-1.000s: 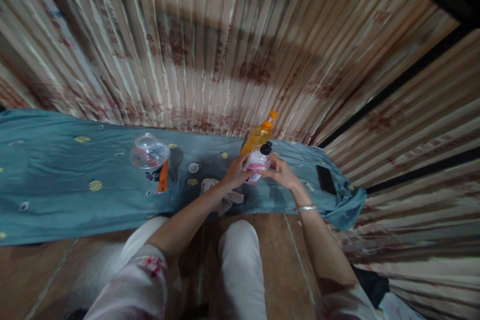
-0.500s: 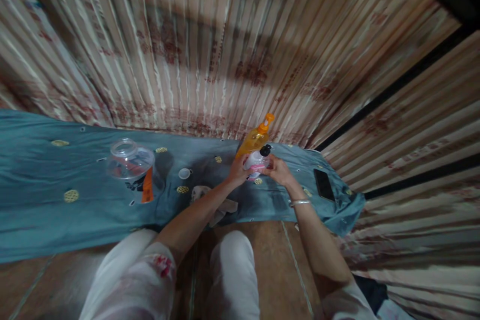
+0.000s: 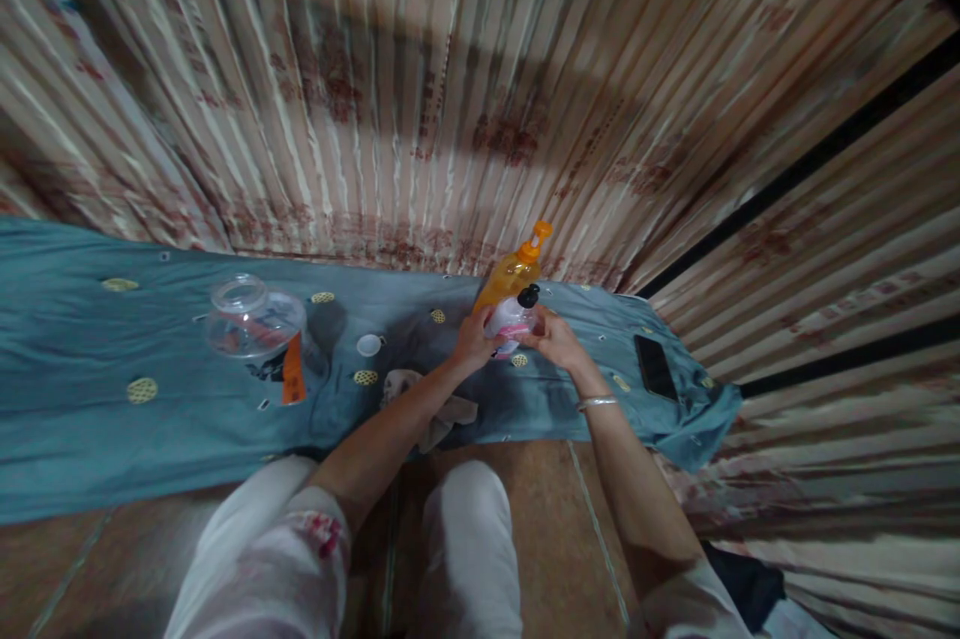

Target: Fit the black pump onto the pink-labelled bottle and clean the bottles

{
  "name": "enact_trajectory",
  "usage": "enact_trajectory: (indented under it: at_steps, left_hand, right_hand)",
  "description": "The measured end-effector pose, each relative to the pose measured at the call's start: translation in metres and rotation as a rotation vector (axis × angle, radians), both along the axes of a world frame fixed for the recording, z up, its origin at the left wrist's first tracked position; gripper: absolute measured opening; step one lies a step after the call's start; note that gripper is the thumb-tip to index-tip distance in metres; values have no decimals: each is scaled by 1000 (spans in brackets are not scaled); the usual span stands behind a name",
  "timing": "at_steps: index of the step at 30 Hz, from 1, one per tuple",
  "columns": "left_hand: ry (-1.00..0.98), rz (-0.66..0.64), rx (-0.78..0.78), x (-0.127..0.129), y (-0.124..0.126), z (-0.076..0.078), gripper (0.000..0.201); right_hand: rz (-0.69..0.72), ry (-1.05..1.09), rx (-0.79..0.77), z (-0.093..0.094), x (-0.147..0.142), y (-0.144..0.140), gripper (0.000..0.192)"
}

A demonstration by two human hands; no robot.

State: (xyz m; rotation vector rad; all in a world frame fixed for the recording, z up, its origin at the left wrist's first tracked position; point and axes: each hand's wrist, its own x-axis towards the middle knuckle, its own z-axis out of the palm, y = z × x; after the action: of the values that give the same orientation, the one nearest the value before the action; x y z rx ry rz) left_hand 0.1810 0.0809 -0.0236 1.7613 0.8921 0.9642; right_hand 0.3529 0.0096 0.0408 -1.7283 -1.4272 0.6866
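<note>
"Both hands look busy. What do they have?"

"The left hand (image 3: 472, 343) and the right hand (image 3: 556, 341) are holding tight to a small whitish plastic bottle with a pink band (image 3: 512, 327). It has a round black top (image 3: 529, 296)."

"How far along is it?"

"Part way, I think. Getting hold of it is done, and the black top is on. Letting go is left. I can't tell if the bottle touches the blue-green cloth with yellow spots (image 3: 75, 369)."

"Where is the bottle?"

"Just right of the middle of the frame, between the two hands, with fingers on both sides. Just behind it, a bit higher in the frame, is a see-through yellow bottle with an orange pump (image 3: 508, 279)."
</note>
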Motion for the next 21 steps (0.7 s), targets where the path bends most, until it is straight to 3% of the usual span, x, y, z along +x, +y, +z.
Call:
enact_trajectory:
  at_steps: [3, 7, 13, 17, 21]
  left_hand:
    - [-11, 15, -8, 0, -2, -2, 52]
    - [-35, 43, -16, -5, -11, -6, 77]
    - [-71, 44, -25, -35, -44, -5, 88]
    - [-88, 72, -49, -66, -73, 3, 86]
    - [-115, 136, -54, -107, -102, 11, 84]
  right_hand:
    - [-10, 10, -6, -3, -1, -1, 50]
    - [-33, 25, -10, -8, -4, -4, 55]
    - [-131, 21, -13, -18, -7, -14, 67]
    - [-229, -9, -11, -29, -18, -43, 73]
    - [-245, -40, 7, -46, -55, -84, 64]
